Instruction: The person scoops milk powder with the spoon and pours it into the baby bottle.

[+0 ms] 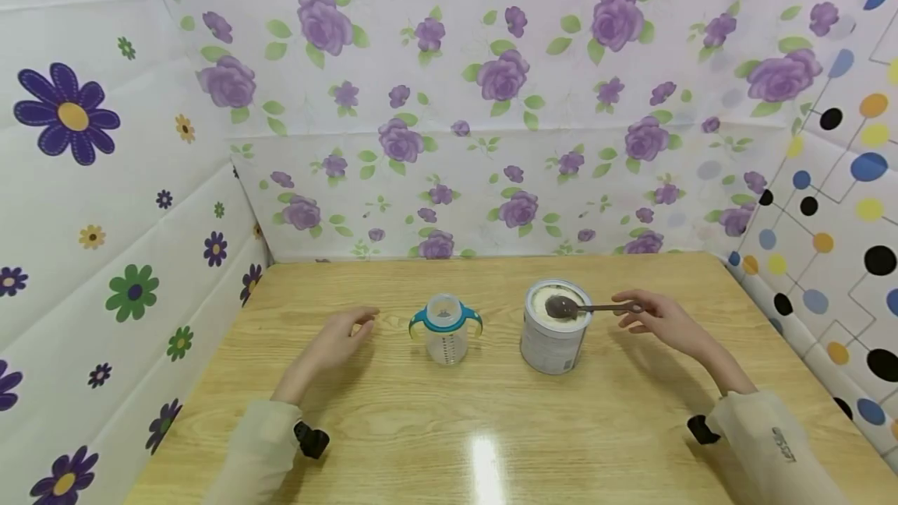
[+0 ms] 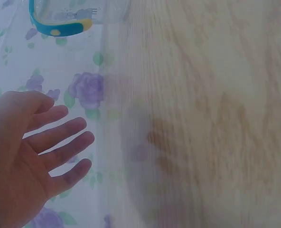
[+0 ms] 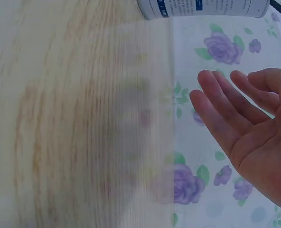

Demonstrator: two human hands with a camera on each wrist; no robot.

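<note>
Left of the bottle, my left hand (image 1: 337, 341) hovers over the table with loosely extended fingers and nothing in its grasp. A clear baby bottle (image 1: 446, 347) stands upright without a lid; its blue-and-yellow handle ring (image 2: 60, 28) shows in the left wrist view. To its right stands an open can (image 1: 550, 345) of pale powder. A dark spoon (image 1: 561, 307) lies across the can's mouth, its handle pointing right. Beside the handle's end is my right hand (image 1: 659, 322); in the right wrist view its fingers (image 3: 216, 114) are relaxed and hold nothing.
The wooden table (image 1: 421, 427) ends at a flowered cloth backdrop (image 1: 449, 123). Patterned cloth walls close in the left and right sides. A black wrist camera (image 1: 311, 439) sits on the left sleeve, another camera (image 1: 702, 429) on the right.
</note>
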